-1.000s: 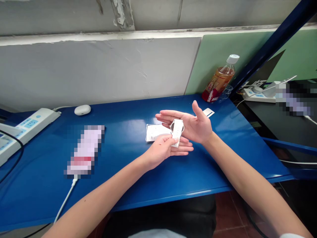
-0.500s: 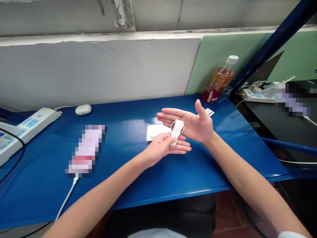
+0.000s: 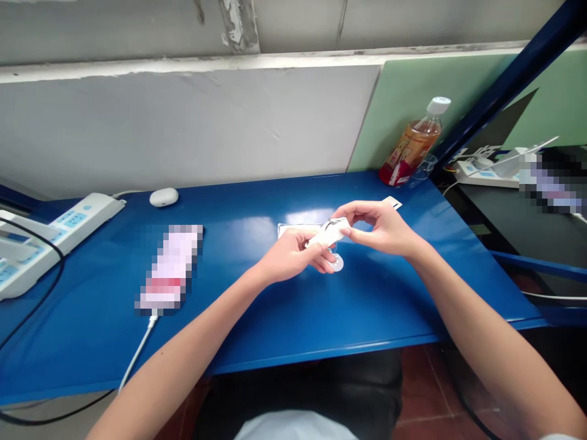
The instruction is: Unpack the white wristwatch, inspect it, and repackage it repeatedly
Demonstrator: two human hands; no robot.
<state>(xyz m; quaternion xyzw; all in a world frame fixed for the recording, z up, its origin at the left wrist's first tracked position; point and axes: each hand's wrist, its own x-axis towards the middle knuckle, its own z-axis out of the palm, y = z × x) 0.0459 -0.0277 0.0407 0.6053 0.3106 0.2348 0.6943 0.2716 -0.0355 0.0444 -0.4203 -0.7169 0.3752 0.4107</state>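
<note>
Both hands meet over the blue table [image 3: 229,275], around a small white strip-like piece [image 3: 332,232] with a dark curved line on its upper end. My left hand [image 3: 291,255] pinches its lower end between thumb and fingers. The thumb and fingers of my right hand [image 3: 378,226] grip the upper right end. A clear round disc [image 3: 336,263] shows beside the left fingertips; whether it is joined to the strip I cannot tell. Behind the left hand lies a white flat packet [image 3: 287,230], largely hidden. A small white card [image 3: 393,203] lies behind the right hand.
A pixelated phone [image 3: 172,266] with a white cable [image 3: 137,354] lies to the left. Beyond it are a white earbud case [image 3: 164,197] and a power strip [image 3: 68,235]. A drink bottle [image 3: 410,150] stands at the back right, near a blue post [image 3: 499,85].
My right hand has turned from a flat, open palm to a pinch on the white piece. The piece has tilted to the right, and the clear disc now shows below it.
</note>
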